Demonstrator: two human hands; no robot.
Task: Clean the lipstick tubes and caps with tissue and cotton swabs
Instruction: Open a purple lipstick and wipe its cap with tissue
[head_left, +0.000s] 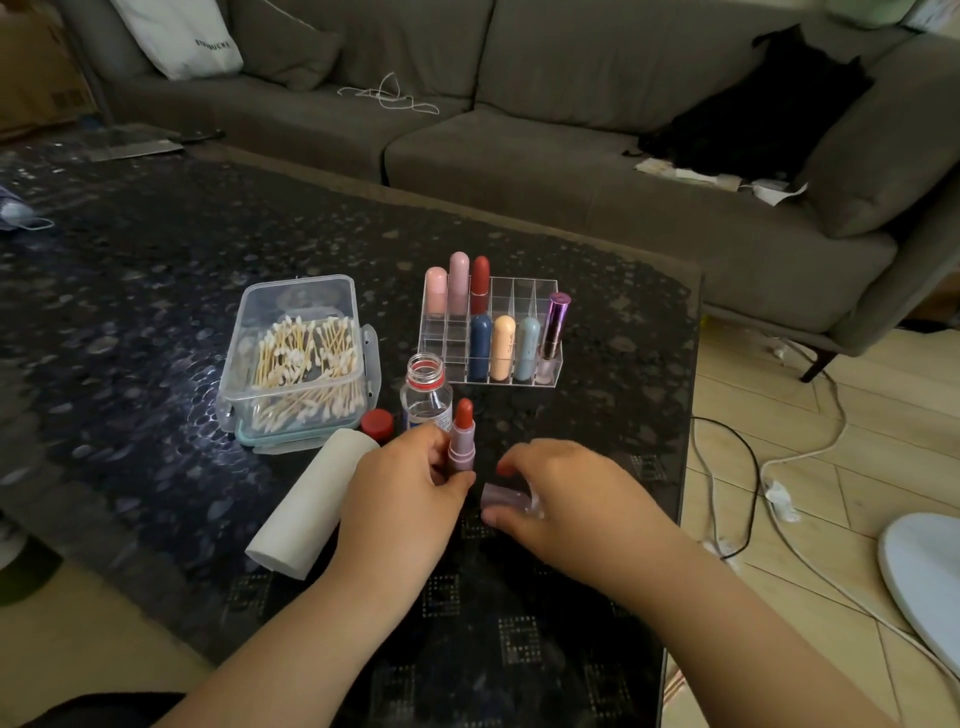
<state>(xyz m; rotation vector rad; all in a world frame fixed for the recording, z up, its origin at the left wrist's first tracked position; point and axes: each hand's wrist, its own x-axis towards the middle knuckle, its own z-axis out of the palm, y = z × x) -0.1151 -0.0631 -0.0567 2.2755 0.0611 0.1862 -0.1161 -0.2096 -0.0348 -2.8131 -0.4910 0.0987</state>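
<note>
On the dark table (156, 291), my left hand (400, 499) grips an open lipstick (462, 441) upright, red bullet exposed. My right hand (566, 499) pinches what looks like its cap (506, 501), blurred, just beside the tube. Tissue roll (311, 506) lies left of my hand; swab box (298, 358) behind it. Organizer (524, 332) holds 7 tubes.

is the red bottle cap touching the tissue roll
Cannot tell. In the head view the red bottle cap sits right behind the far end of the tissue roll; the roll overlaps its lower edge, so no gap or contact shows plainly.
</note>
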